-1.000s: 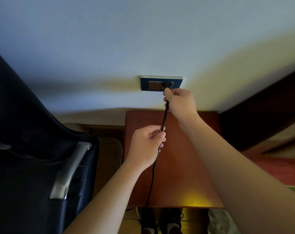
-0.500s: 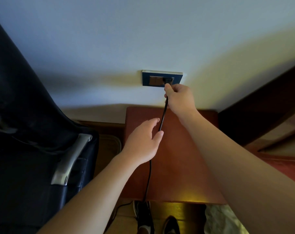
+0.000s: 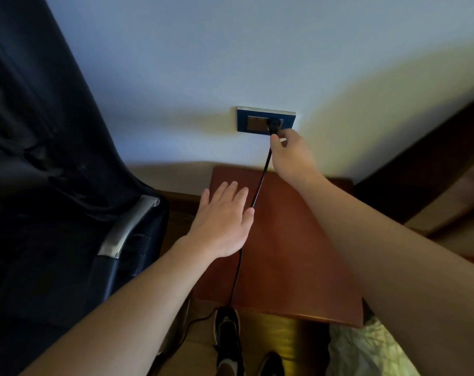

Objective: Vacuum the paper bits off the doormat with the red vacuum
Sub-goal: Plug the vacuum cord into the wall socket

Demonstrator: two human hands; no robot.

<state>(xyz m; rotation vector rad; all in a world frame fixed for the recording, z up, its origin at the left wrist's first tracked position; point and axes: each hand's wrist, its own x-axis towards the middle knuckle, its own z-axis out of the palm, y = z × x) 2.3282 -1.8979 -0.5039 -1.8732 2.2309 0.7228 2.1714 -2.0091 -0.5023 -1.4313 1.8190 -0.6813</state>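
Right grip [image 3: 292,158] is pinching the black plug [image 3: 274,124] at its base, thumb and forefinger curling round the spot where the power cord [image 3: 260,185] is leaving it. The plug is sitting in the right-hand opening of the blue wall socket [image 3: 250,119].

Left grip [image 3: 225,221] is no longer holding anything. A second ago it was pinching the cord lower down, and half a second ago its fingers were spreading. Now it is hovering flat, fingers straight, just beside the cord over the small red-brown table [image 3: 298,253].

The cord is running from the plug down across the table and dropping over its near edge beside a black-and-white shoe [image 3: 227,335]. A dark chair [image 3: 67,185] with a silver armrest is standing to the left.

The red vacuum, the doormat and the paper bits are not showing in this view. Only the cord, presumably the vacuum's, is pointing toward them.

Letting go with the left suggests the plugging-in is as good as done, since the cord is no longer needing a steadying hold. Vacuuming itself is not yet starting. The likely next move is freeing the right grip and turning to the vacuum, while minding the cord trailing near the feet.
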